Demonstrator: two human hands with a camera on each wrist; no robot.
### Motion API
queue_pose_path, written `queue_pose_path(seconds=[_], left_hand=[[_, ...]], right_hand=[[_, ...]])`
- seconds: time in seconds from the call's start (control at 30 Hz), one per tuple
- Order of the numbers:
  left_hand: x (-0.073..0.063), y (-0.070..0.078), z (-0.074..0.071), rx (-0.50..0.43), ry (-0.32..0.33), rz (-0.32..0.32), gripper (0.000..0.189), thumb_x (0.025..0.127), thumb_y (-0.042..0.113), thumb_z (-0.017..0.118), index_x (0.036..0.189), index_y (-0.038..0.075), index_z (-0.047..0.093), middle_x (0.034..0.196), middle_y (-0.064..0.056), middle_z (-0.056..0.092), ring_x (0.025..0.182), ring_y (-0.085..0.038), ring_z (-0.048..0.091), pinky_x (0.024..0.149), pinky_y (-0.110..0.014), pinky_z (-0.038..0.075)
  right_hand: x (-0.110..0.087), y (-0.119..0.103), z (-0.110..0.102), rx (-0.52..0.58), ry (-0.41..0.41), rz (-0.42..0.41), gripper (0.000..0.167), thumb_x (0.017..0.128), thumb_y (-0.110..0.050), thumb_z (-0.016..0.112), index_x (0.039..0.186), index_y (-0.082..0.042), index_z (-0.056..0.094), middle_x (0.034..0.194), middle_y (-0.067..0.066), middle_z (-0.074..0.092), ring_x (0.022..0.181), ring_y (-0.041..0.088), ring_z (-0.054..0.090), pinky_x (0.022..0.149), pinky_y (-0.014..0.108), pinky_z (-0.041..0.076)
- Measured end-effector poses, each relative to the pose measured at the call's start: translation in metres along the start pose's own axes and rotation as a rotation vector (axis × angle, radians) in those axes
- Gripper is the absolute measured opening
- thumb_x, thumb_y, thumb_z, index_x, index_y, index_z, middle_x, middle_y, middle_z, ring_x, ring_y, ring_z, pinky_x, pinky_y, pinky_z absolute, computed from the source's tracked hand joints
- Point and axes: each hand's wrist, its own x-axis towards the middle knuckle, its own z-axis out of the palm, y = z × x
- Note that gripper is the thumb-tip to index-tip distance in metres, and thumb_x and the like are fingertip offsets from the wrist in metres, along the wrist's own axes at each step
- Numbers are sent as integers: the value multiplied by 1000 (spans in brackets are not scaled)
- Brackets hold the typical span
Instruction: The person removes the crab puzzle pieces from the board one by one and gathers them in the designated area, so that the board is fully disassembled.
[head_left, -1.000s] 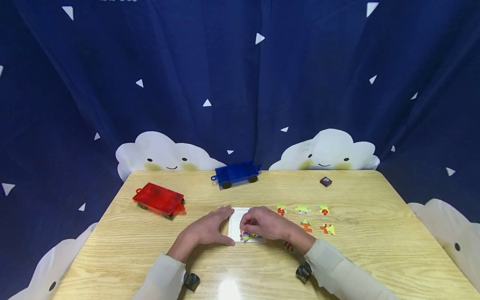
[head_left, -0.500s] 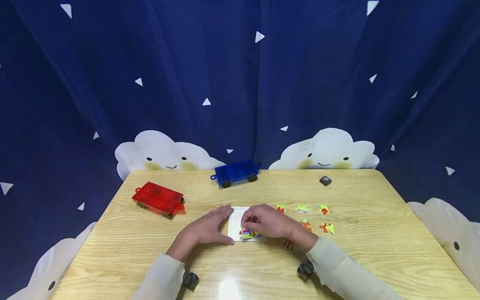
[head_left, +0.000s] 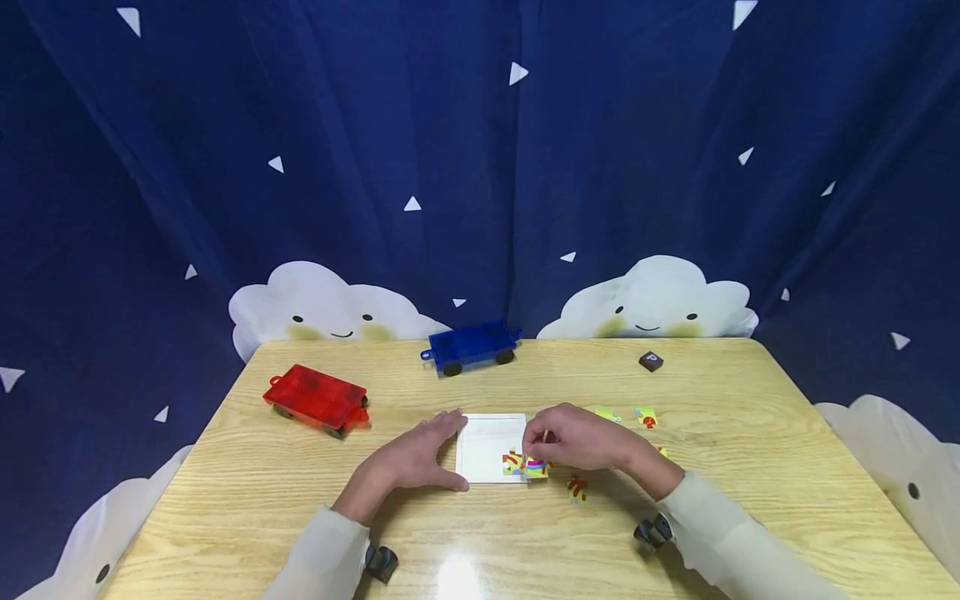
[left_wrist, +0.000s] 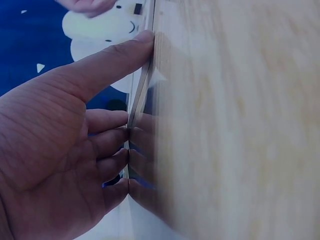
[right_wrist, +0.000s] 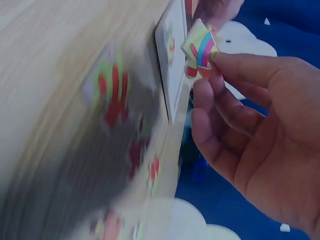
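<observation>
A white puzzle tray point(head_left: 482, 437) lies flat on the table. My left hand point(head_left: 420, 452) rests along its left side, thumb at the near corner and fingers at the far one; the left wrist view shows the fingertips point(left_wrist: 122, 117) against the tray's edge. Over the tray's right edge, my right hand point(head_left: 576, 438) pinches a puzzle piece point(right_wrist: 204, 49) with a rainbow stripe between thumb and fingers. Inside the tray, near its lower right corner, sits another puzzle piece point(head_left: 512, 462) in red and yellow.
Right of the tray lie several loose pieces, among them a red-striped piece point(head_left: 577, 488) and a yellow piece point(head_left: 647, 418); my right hand and arm hide others. Farther off are a red toy wagon point(head_left: 318, 397), a blue toy wagon point(head_left: 472, 346) and a dark tile point(head_left: 651, 362).
My right hand has moved right with the rainbow piece, from over the tray to its right edge. The piece in the tray now shows clearly. My left hand has stayed in place.
</observation>
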Motion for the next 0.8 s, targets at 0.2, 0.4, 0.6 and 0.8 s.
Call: queue_pose_path(seconds=[0.2, 0.4, 0.6, 0.8], left_hand=[[0, 0, -1, -9, 0, 14, 100, 83, 42, 87, 160, 5, 36, 167, -12, 28, 154, -32, 21, 122, -51, 19], [0, 0, -2, -18, 0, 23, 100, 82, 40, 87, 159, 4, 36, 167, -13, 27, 154, -33, 21, 122, -52, 18], [-1, -1, 0, -18, -13, 12, 100, 83, 42, 86, 160, 5, 35, 168, -11, 26, 154, -32, 20, 122, -52, 18], [-1, -2, 0, -18, -4, 17, 100, 83, 41, 86, 160, 5, 35, 167, -12, 27, 154, -33, 20, 122, -52, 18]], right_hand=[[-29, 9, -19, -3, -24, 20, 16, 102, -12, 66, 88, -18, 73, 80, -10, 63, 71, 4, 55, 69, 26, 48], [-56, 20, -30, 31, -27, 94, 16, 102, -12, 65, 89, -18, 73, 80, -10, 64, 67, 3, 52, 64, 25, 48], [-80, 31, -26, 47, -49, 126, 17, 101, -12, 66, 88, -19, 73, 76, -14, 61, 67, 0, 51, 61, 23, 47], [-94, 38, -22, 66, -56, 138, 18, 101, -12, 67, 85, -20, 71, 73, -17, 55, 67, -1, 49, 62, 22, 44]])
